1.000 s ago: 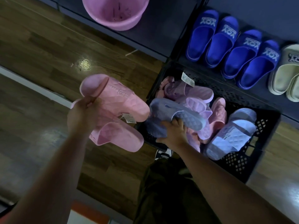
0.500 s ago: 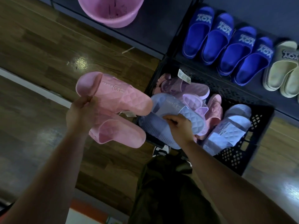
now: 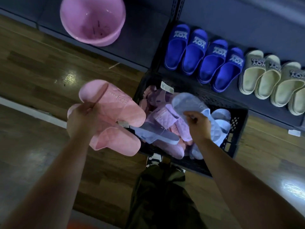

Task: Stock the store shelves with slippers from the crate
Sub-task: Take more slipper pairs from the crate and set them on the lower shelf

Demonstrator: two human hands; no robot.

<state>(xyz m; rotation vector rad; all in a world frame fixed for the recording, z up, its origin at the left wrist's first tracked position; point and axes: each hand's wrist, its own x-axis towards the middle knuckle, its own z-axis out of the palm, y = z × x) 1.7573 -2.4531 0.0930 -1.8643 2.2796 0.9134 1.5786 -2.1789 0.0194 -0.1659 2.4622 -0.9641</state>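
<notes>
1 pale blue slipper (image 3: 186, 101) has risen clear of the crate (image 3: 234, 129), where a second ago it lay low. The right hand (image 3: 198, 128) pinches its edge, so shelving likely comes next. A matching slipper (image 3: 156, 136) sits lower. The left hand (image 3: 82, 118) grips 2 pink slippers (image 3: 118, 109) beside the crate. Counted: 1 shelf (image 3: 257, 104), 1 crate, 1 basin (image 3: 92, 20), 4 blue slippers (image 3: 212, 63), 4 beige slippers (image 3: 267, 76).

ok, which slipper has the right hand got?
The pale blue slipper, gripped by the right hand above the crate. The pink pair is in the left hand; lilac slippers lie in the crate.
</notes>
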